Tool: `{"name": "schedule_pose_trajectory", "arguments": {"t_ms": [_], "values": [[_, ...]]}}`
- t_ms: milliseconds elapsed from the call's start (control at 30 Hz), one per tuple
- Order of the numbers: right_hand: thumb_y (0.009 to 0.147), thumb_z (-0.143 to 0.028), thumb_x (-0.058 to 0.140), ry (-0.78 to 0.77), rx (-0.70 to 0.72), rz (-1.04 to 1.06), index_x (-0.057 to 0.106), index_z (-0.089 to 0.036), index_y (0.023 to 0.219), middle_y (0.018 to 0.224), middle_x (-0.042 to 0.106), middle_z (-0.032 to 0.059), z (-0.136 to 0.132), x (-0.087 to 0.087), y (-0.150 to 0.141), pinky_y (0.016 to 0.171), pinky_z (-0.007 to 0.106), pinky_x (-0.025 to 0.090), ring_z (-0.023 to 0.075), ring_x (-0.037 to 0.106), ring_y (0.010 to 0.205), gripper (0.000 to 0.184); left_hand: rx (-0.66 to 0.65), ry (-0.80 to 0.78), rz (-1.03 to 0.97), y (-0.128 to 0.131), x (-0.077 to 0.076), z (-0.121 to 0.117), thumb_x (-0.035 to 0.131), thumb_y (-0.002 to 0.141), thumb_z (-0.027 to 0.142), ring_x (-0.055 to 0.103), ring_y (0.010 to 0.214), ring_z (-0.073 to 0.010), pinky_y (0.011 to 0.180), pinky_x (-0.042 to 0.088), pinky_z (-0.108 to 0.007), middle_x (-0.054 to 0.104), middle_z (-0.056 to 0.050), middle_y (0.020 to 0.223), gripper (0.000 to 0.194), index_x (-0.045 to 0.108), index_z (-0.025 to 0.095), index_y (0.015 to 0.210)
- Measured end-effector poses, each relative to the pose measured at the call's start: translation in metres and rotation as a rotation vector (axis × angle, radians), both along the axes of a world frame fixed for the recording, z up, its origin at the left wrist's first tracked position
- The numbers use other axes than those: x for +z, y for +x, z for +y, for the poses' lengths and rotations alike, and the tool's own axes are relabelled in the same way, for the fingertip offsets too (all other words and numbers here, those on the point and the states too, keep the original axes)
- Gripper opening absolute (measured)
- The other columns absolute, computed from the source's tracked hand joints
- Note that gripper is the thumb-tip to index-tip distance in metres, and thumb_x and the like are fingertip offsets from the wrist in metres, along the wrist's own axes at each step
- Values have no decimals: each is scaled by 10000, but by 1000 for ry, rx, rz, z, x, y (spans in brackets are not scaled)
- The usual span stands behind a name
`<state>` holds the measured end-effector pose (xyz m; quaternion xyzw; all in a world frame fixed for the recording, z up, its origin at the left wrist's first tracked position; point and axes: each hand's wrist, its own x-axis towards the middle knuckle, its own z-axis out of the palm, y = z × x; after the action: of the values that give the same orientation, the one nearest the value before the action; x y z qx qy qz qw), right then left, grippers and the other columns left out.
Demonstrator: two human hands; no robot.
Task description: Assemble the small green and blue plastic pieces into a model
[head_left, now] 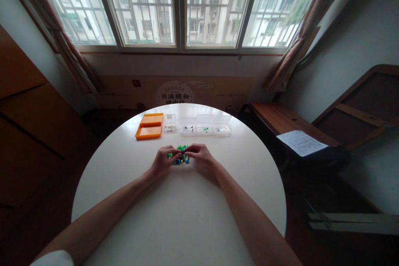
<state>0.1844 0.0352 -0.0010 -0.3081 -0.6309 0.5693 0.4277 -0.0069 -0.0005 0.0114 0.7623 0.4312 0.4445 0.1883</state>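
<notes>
A small heap of green, blue, yellow and dark plastic pieces, seemingly toy bricks [183, 158], lies on the white round table [187, 216]. My left hand [162, 159] reaches in from the left, thumb and fingers pinched together at the heap. From the right comes my right hand [202, 152], its fingertips also closed and nearly meeting the left ones. Between them is something dark and tiny that I cannot make out. The fingers partly cover the pieces.
Beyond the heap stand an orange tray [149, 136] and several clear plastic boxes [188, 133] with open lids and small pieces inside. A wooden bench [280, 118] to the right carries a paper sheet [301, 143]. Windows and curtains are behind.
</notes>
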Motion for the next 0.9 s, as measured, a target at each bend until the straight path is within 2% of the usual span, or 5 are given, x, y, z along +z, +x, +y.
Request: {"name": "schedule_pose_trajectory", "arguments": {"t_ms": [333,900], "values": [[587,-388,742,50,-56,-82,711,-116,760,718,681,69,-2,7,0,615,280,466,163,612,651,324,14,4,34,1,1,0,621,776,322,586,634,-131,637,449,-232,643,-41,688,187,720,167,813],[618,-392,725,102,-53,-107,717,-124,771,716,672,67,1,3,1,609,268,462,161,609,660,309,14,24,39,0,0,0,625,770,336,586,624,-132,635,450,-237,648,-45,677,194,717,165,774]]}}
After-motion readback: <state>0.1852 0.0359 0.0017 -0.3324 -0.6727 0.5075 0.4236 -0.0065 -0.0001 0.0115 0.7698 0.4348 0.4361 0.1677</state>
